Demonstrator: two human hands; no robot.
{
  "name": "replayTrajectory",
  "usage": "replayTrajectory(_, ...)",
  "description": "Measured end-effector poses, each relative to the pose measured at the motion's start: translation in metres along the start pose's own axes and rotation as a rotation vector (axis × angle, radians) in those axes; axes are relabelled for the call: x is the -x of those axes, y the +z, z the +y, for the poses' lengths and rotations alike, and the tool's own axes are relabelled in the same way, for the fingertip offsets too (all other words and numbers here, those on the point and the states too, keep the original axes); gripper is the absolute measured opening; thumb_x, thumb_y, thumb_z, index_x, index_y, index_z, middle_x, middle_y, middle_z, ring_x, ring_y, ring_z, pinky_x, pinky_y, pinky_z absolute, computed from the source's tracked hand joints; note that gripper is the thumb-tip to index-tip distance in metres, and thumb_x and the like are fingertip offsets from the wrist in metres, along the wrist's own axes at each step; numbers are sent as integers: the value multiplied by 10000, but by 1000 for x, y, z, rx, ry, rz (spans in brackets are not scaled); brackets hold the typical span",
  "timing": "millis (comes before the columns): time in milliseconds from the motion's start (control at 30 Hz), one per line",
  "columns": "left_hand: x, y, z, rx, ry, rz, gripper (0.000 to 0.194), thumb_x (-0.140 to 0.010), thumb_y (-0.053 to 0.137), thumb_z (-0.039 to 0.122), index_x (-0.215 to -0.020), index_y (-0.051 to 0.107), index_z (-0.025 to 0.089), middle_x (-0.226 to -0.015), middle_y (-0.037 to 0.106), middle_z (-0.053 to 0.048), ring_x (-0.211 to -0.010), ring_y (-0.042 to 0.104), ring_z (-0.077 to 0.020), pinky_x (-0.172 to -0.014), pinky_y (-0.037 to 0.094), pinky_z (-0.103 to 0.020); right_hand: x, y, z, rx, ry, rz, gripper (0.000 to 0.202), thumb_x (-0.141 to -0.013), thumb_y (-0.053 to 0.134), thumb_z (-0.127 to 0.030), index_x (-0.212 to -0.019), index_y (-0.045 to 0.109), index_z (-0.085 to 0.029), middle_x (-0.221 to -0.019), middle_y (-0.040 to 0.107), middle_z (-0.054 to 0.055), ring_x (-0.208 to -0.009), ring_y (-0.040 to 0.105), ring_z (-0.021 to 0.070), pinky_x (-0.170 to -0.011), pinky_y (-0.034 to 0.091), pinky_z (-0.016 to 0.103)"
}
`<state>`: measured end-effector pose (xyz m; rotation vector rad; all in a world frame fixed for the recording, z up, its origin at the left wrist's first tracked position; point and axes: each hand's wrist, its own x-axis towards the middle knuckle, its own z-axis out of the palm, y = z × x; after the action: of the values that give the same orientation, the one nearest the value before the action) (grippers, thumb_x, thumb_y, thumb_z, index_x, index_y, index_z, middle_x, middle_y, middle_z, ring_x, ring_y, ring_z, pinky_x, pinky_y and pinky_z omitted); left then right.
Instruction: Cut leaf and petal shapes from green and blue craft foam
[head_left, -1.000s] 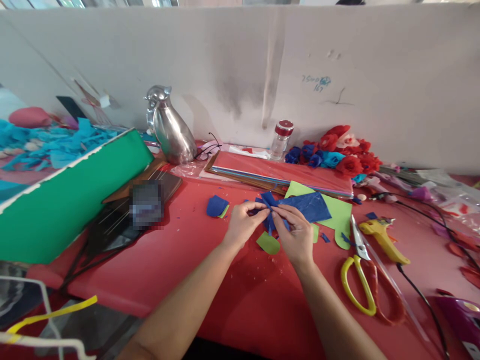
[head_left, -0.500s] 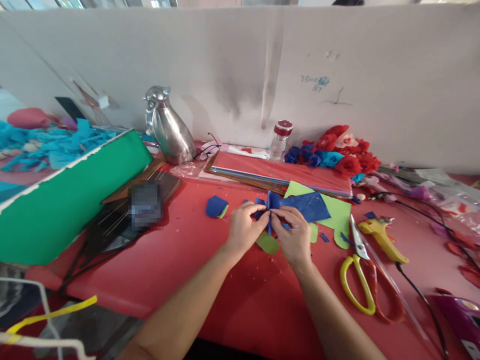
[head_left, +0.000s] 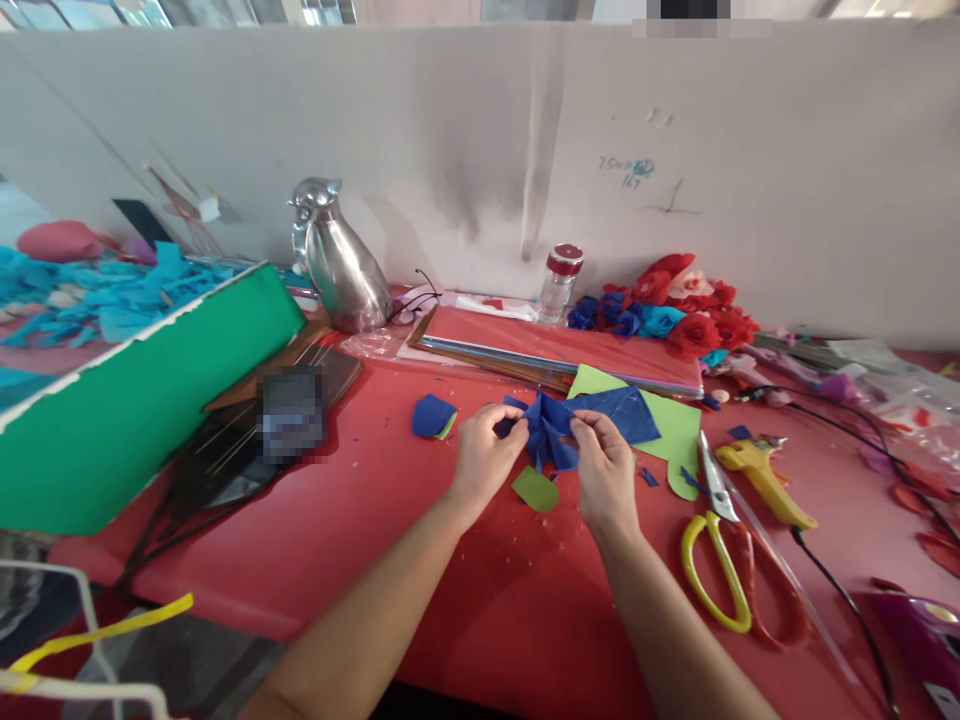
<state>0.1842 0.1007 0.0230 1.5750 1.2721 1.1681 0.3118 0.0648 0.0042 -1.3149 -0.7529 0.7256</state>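
Note:
Between my two hands is a folded blue paper piece (head_left: pixel 551 425), its folds fanned out. My left hand (head_left: pixel 484 455) pinches its left side between thumb and fingers. On the right side, my right hand (head_left: pixel 604 470) grips the edge in the same way. Just below lies a green paper petal shape (head_left: pixel 535 490). A flat blue sheet (head_left: pixel 634 412) rests behind my right hand on a larger green sheet (head_left: pixel 681 425). Left of my hands, cut blue petal shapes (head_left: pixel 432 415) lie over a bit of green.
Scissors (head_left: pixel 724 535) and a yellow glue gun (head_left: pixel 761 475) lie at the right. Paper flowers (head_left: pixel 675 305), a jar (head_left: pixel 561 285) and a stack of coloured sheets (head_left: pixel 570 345) stand behind. A steel jug (head_left: pixel 345 265), black bag (head_left: pixel 240 440) and green box (head_left: pixel 150 410) are leftward.
My hands have moved apart, my right hand shifting rightward. The blue paper between them has spread from a narrow upright bunch into a wider fan.

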Motion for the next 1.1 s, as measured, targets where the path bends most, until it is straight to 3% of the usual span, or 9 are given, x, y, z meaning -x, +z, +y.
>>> replayTrajectory(167,-3,0,-3,258,-203,-26,98,-691,618,253,-655,664,174,-602,623,11,-574,514,-124,-579,383,-242,-5,1,2,-359,218,48,192,-695,730,-353,-764,600,-230,-693,656,-42,-630,663,145,-587,531,260)
replayTrajectory(333,-5,3,-6,508,-344,-23,143,-606,691,304,-634,658,167,-633,641,7,-612,538,-119,-644,419,-245,-10,0,-2,-464,223,91,234,-636,778,-314,-751,595,-225,-649,698,-46,-644,718,159,-561,543,229)
replayTrajectory(433,-10,0,-13,507,-370,3,201,-592,705,349,-661,668,164,-655,663,-3,-622,561,-127,-655,428,-250,-13,-3,-5,-494,172,146,248,-620,782,-300,-749,586,-221,-652,714,-48,-637,719,150,-562,540,219)
replayTrajectory(567,-21,-18,-21,135,-262,106,198,-663,656,357,-710,708,172,-682,699,-22,-658,600,-164,-643,428,-260,-17,-7,-7,-509,139,212,251,-614,769,-288,-755,572,-222,-652,716,-62,-631,712,128,-589,535,206)
replayTrajectory(767,-28,-37,-12,-562,-246,-107,218,-791,555,261,-743,751,180,-834,757,-101,-828,672,-230,-709,404,-283,-15,-6,-6,-509,164,206,223,-615,755,-261,-742,576,-216,-636,698,-66,-621,709,140,-587,532,229)
replayTrajectory(900,-27,-36,-8,-744,-230,-230,370,-868,485,367,-706,748,163,-794,745,-133,-790,671,-242,-630,358,-286,-14,-5,-6,-509,163,200,234,-615,756,-267,-757,578,-214,-637,692,-65,-617,708,146,-587,528,237)
replayTrajectory(967,-27,-37,-9,-797,-195,-267,360,-873,475,315,-682,739,162,-762,735,-130,-758,662,-230,-613,335,-284,-15,-5,-6,-507,164,200,232,-622,753,-269,-765,579,-214,-637,694,-62,-614,706,146,-579,524,236)
replayTrajectory(1033,-29,-41,-11,-799,-185,-337,335,-857,492,268,-630,719,169,-696,719,-106,-704,646,-210,-598,319,-278,-15,-5,-6,-506,167,201,230,-622,752,-265,-767,580,-215,-637,695,-63,-608,705,146,-569,520,233)
replayTrajectory(1100,-32,-47,-11,-767,-224,-371,388,-861,504,330,-553,680,173,-603,682,-89,-641,624,-200,-577,313,-274,-15,-5,-6,-506,172,204,231,-616,750,-258,-766,579,-217,-632,694,-67,-603,705,146,-560,517,230)
